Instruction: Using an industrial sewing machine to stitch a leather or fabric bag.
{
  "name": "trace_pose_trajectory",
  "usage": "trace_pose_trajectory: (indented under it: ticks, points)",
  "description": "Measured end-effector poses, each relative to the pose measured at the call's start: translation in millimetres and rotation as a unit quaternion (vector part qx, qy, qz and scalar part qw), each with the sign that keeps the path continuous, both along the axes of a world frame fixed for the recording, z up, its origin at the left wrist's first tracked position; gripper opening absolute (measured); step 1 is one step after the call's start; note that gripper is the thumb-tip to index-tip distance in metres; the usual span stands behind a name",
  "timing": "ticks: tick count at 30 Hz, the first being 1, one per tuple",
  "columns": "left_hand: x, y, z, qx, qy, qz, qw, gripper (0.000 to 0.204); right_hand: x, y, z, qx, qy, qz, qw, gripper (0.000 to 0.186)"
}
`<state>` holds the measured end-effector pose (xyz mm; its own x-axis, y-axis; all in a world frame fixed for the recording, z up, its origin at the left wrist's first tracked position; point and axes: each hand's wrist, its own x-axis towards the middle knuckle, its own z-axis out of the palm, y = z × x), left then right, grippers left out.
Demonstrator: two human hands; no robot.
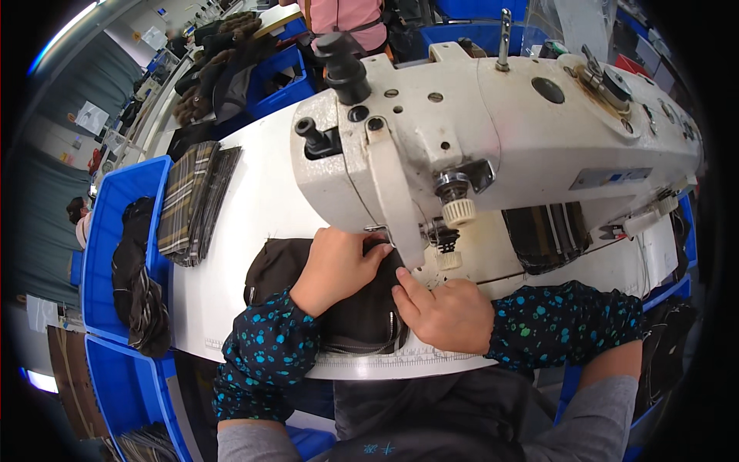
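A dark brown fabric piece with a short light zipper or stitched line lies under the head of a white sewing machine. My left hand rests on its upper part, thumb and fingers closed on the cloth close to the needle area. At the cloth's right edge, my right hand holds the fabric between its front fingers, the others curled in. The machine's head hides the needle and presser foot. Dark sleeve covers with blue and green specks wrap both forearms.
Striped cloth pieces are stacked at the table's left. More striped pieces lie behind the machine's arm. Blue bins line the left side, one holding dark cloth. Small red-handled snippers lie at right. A person in pink sits beyond.
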<state>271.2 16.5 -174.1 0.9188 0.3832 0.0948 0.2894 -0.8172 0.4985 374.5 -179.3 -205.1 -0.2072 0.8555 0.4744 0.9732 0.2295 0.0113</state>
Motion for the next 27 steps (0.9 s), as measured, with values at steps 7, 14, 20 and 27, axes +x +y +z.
trace_pose_trajectory:
  ticks: [7, 14, 20, 27]
  points:
    - [19.8, 13.7, -16.2, 0.035, -0.055, -0.039, 0.997, 0.027, 8.2, 4.5, -0.2, 0.022, -0.032, -0.038, 0.998, 0.029]
    - [27.1, 20.1, -19.8, 0.053, -0.096, -0.069, 0.992, 0.026, 13.7, 5.9, 7.7, 0.009, -0.019, -0.044, 0.999, 0.031]
    - [19.9, 14.4, -6.1, 0.052, -0.089, -0.061, 0.993, 0.024, 16.2, 9.4, 5.5, 0.009, -0.048, -0.048, 0.998, 0.032]
    - [-27.0, -28.3, 31.6, 0.149, -0.039, -0.093, 0.984, 0.048, 22.3, 10.5, -1.1, 0.006, 0.03, -0.048, 0.998, 0.02]
